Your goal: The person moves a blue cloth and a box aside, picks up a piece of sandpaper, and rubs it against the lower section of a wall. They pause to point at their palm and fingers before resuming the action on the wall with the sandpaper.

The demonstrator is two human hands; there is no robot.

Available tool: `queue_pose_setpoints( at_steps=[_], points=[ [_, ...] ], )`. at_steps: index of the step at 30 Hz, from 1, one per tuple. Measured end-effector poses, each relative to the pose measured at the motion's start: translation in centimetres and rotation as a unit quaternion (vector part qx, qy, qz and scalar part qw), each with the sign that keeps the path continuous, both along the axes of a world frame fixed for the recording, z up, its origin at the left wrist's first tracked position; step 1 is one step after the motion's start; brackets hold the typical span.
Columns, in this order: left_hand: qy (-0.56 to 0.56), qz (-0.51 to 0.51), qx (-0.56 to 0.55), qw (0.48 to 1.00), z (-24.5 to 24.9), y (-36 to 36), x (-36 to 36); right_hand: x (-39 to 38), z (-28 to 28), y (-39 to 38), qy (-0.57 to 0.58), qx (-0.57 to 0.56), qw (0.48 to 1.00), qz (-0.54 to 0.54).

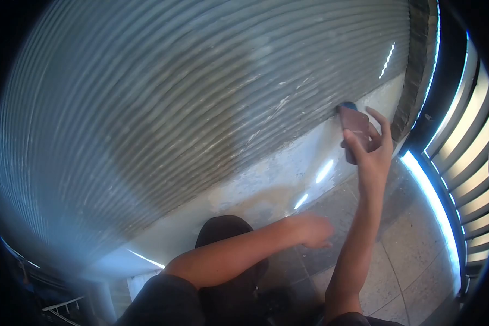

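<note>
My right hand (370,142) is closed around a flat reddish-brown rectangular piece (356,125) with rounded corners, thumb on its near face and one finger raised off it. Faint marking shows on that face, and a dark blue rounded part (348,105) sticks out past its top end. The piece is held up in front of the pale ledge (288,157), at the lower edge of the corrugated metal wall (201,98). My left hand (311,230) hangs lower, over the grey floor near my right forearm, its fingers bent and blurred.
A slatted gate (475,163) stands on the right, with bright light along its bottom. Tiles (413,266) cover the floor beneath my right arm. Part of a dark rounded thing (223,228) shows behind my left forearm. A dark upright post (418,49) borders the wall.
</note>
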State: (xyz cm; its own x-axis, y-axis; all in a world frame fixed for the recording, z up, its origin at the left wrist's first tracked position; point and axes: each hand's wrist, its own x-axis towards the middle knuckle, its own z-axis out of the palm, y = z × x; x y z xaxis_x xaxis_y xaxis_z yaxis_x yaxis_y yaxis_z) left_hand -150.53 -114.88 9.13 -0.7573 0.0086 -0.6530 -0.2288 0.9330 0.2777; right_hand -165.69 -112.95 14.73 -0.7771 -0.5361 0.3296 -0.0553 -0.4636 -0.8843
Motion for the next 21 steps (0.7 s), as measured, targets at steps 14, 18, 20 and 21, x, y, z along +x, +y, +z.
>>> queue_pose_setpoints(
  at_steps=[14, 18, 20, 21],
  points=[
    [0.012, 0.051, 0.029, 0.998, 0.1, -1.4, 0.4, 7.5, 0.9, -1.9, 0.112, -0.044, 0.987, -0.111],
    [0.044, 0.026, 0.028, 0.998, 0.4, -1.6, 1.0, 8.3, 0.9, -2.1, 0.251, -0.076, 0.954, -0.147],
    [0.076, 0.013, 0.009, 0.997, -0.3, -1.9, 1.1, 8.5, 0.5, -2.1, 0.36, -0.082, 0.925, -0.094],
    [0.048, 0.012, -0.002, 0.999, -0.8, -1.9, 1.0, 8.4, 0.6, -2.2, 0.36, -0.083, 0.925, -0.092]
  ],
)
